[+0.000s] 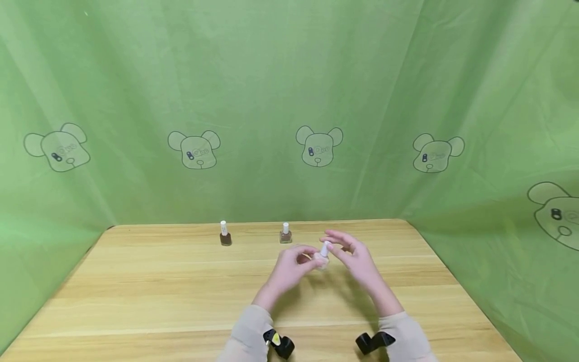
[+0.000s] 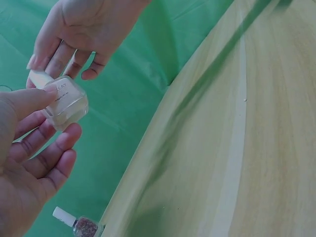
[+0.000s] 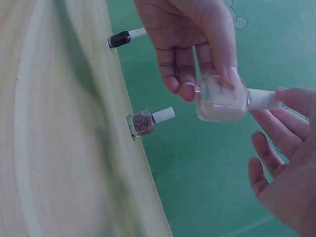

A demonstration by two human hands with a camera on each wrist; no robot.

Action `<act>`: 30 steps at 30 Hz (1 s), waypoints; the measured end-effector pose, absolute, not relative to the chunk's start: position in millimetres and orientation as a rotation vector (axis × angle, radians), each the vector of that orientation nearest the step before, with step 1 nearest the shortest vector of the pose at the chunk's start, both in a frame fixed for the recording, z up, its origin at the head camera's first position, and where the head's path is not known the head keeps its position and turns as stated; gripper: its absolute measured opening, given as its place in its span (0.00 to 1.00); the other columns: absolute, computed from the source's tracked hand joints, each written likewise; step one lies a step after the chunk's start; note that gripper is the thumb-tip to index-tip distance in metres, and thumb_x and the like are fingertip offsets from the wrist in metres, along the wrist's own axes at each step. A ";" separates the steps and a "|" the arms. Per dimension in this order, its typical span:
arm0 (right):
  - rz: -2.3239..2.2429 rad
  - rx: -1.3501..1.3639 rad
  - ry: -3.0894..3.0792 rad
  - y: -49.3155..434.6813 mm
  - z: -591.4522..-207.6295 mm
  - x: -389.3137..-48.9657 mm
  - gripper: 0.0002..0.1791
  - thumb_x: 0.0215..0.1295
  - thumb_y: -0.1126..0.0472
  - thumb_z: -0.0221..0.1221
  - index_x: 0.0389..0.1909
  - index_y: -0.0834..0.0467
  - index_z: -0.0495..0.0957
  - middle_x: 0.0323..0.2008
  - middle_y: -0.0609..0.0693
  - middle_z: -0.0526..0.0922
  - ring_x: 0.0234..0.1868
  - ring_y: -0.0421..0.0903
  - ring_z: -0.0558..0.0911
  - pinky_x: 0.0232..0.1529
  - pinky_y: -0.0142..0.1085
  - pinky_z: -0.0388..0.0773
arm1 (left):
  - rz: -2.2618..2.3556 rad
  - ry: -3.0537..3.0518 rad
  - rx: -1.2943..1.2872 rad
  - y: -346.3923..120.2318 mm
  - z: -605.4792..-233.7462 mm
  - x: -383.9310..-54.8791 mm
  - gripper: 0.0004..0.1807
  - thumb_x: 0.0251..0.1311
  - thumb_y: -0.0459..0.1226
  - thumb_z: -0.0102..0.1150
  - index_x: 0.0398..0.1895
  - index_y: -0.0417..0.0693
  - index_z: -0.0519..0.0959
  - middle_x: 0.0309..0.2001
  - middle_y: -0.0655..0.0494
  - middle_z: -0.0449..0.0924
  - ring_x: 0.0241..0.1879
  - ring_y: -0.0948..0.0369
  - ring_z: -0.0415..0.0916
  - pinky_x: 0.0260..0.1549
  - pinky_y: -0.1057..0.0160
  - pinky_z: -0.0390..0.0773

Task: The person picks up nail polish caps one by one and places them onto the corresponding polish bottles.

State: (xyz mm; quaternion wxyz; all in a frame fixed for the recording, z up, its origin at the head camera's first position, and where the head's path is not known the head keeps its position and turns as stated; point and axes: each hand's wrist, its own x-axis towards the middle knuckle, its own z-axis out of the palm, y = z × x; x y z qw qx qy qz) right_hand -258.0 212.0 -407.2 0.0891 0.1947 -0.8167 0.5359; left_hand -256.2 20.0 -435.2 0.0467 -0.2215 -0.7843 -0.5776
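Note:
A nail polish bottle with pale polish and a white cap is held above the table between both hands. My left hand pinches its glass body between thumb and fingers. With thumb and fingertips, my right hand grips the white cap. The cap sits on the bottle's neck, and the bottle leans a little in the head view. In the left wrist view, dark lettering shows on the glass beside the left thumb.
Near the table's back edge stand a dark nail polish bottle at left and a glittery brownish one nearer the middle, both white-capped. The wooden table meets a green curtain printed with bear heads.

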 end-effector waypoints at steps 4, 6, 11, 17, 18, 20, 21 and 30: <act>1.570 0.679 -2.475 214.1 -405.4 -255.8 0.20 0.70 0.57 0.56 0.61 0.57 0.75 0.53 0.53 0.84 0.49 0.33 0.80 0.55 0.35 0.74 | -1.838 -2.414 -0.643 18.7 -433.4 -256.4 0.17 0.58 0.42 0.66 0.48 0.43 0.82 0.45 0.47 0.84 0.37 0.62 0.80 0.36 0.71 0.80; 1.565 0.706 -2.479 214.4 -405.3 -255.3 0.19 0.70 0.57 0.56 0.59 0.57 0.76 0.53 0.53 0.85 0.49 0.33 0.81 0.55 0.35 0.74 | -1.878 -2.411 -0.636 18.2 -433.3 -256.4 0.17 0.59 0.41 0.66 0.49 0.43 0.82 0.46 0.47 0.84 0.38 0.61 0.80 0.37 0.71 0.79; 1.575 0.687 -2.454 214.4 -406.9 -255.8 0.16 0.69 0.58 0.58 0.55 0.59 0.78 0.49 0.55 0.86 0.47 0.32 0.81 0.53 0.31 0.74 | -1.932 -2.395 -0.648 17.8 -434.2 -256.5 0.16 0.60 0.38 0.65 0.51 0.43 0.81 0.48 0.47 0.84 0.38 0.60 0.80 0.36 0.71 0.79; 1.492 0.609 -2.433 212.0 -407.0 -255.7 0.14 0.65 0.61 0.61 0.50 0.62 0.80 0.44 0.57 0.87 0.42 0.29 0.80 0.48 0.31 0.72 | -1.904 -2.398 -0.657 19.0 -434.8 -256.8 0.17 0.59 0.40 0.66 0.49 0.41 0.81 0.46 0.46 0.84 0.38 0.62 0.80 0.37 0.72 0.80; 1.479 0.581 -2.433 211.2 -406.5 -255.4 0.14 0.64 0.61 0.62 0.49 0.62 0.80 0.43 0.57 0.88 0.41 0.29 0.80 0.47 0.31 0.72 | -1.895 -2.397 -0.660 19.4 -435.1 -257.0 0.17 0.59 0.40 0.66 0.49 0.41 0.82 0.46 0.46 0.85 0.37 0.62 0.80 0.37 0.72 0.80; 1.460 0.524 -2.433 209.5 -405.1 -254.3 0.13 0.62 0.61 0.64 0.46 0.62 0.81 0.40 0.57 0.88 0.39 0.31 0.80 0.45 0.31 0.72 | -1.873 -2.394 -0.665 20.3 -435.2 -257.0 0.17 0.58 0.41 0.66 0.48 0.41 0.82 0.45 0.46 0.85 0.37 0.63 0.80 0.37 0.72 0.80; 1.455 0.486 -2.437 208.7 -404.5 -253.8 0.13 0.61 0.61 0.65 0.45 0.61 0.82 0.39 0.56 0.88 0.37 0.31 0.79 0.44 0.30 0.71 | -1.858 -2.393 -0.664 20.8 -435.2 -256.7 0.17 0.58 0.41 0.67 0.48 0.42 0.82 0.45 0.47 0.85 0.36 0.64 0.80 0.37 0.72 0.81; 1.592 0.205 -2.370 201.0 -405.7 -253.0 0.12 0.54 0.62 0.70 0.34 0.64 0.79 0.24 0.42 0.81 0.26 0.36 0.75 0.29 0.27 0.74 | -1.634 -2.327 -0.670 28.0 -435.2 -251.4 0.16 0.54 0.40 0.70 0.42 0.40 0.83 0.40 0.48 0.85 0.32 0.66 0.79 0.35 0.73 0.80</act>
